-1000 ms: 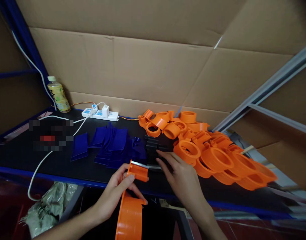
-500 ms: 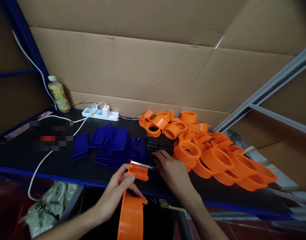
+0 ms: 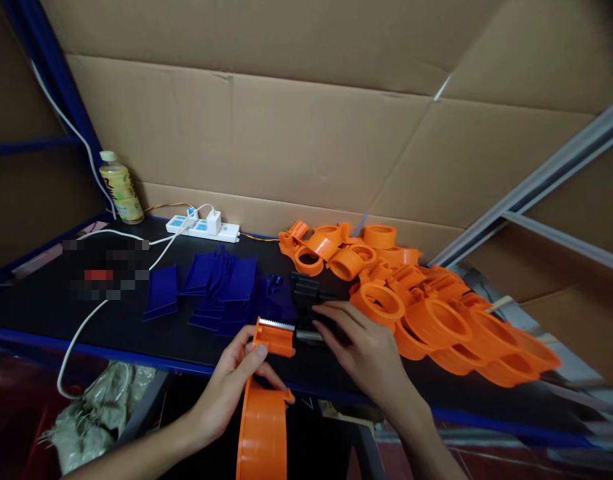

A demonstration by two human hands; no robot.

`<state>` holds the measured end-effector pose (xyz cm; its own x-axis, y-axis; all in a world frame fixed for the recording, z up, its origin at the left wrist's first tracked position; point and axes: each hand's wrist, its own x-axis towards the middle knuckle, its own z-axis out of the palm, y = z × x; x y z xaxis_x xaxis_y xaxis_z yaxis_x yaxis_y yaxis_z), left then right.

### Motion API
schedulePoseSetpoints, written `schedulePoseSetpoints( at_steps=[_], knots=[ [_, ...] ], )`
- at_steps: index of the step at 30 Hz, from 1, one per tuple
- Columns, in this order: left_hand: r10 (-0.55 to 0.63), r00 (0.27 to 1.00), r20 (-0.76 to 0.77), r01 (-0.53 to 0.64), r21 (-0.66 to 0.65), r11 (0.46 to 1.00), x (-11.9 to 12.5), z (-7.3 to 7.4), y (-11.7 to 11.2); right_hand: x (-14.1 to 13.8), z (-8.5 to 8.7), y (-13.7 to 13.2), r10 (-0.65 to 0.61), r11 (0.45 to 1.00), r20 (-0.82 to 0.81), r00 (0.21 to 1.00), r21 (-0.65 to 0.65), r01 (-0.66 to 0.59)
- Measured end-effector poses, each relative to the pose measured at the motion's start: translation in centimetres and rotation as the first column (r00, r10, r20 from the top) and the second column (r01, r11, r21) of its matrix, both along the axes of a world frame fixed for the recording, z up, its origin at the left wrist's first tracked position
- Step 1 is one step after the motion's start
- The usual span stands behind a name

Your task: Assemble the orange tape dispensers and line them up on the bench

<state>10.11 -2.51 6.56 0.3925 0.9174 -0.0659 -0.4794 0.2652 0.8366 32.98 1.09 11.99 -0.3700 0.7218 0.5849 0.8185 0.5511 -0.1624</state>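
Orange dispenser [image 3: 263, 427] in grasp of left hand [image 3: 233, 373], unclenched right hand [image 3: 370, 350] near metal strip [image 3: 309, 337]

The bottom edge crops the held orange dispenser [image 3: 263, 433] at six o'clock. Toward nine, pixelation hides part of the bench [image 3: 36, 313].

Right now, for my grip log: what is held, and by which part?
The left hand holds an orange tape dispenser by the end bearing its toothed blade; whether the right hand holds anything is unclear.
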Motion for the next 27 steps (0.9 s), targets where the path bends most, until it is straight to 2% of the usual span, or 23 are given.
schedulePoseSetpoints(
  at_steps=[3,6,11,18,23,27],
  knots=[
    [0.015,1.000,-0.022,-0.014,0.032,0.999,0.1,0.0,-0.2,-0.8,1.7,-1.8,0.128,0.992,-0.125,0.984,0.006,-0.129],
    [0.024,0.999,-0.034,-0.022,0.047,0.999,0.2,-0.1,-0.3,-2.2,2.3,-3.2,0.192,0.980,-0.087,0.978,-0.038,-0.196],
    [0.025,0.999,-0.037,-0.022,0.062,0.998,0.3,-0.1,-0.6,-3.7,1.3,-3.4,0.175,0.981,0.010,0.985,-0.085,-0.173],
    [0.058,0.997,-0.057,-0.055,0.058,0.997,0.3,-0.1,-0.6,-4.1,0.4,-3.2,0.210,0.966,-0.117,0.971,-0.127,-0.224],
    [0.044,0.997,-0.058,-0.040,0.076,0.996,0.2,-0.2,-0.6,-4.4,-0.2,-3.7,0.208,0.967,-0.133,0.969,-0.122,-0.224],
    [0.083,0.992,-0.091,-0.077,0.076,0.994,0.1,-0.1,-0.8,-4.6,-0.6,-4.0,0.183,0.977,-0.112,0.977,-0.092,-0.193]
  ],
)
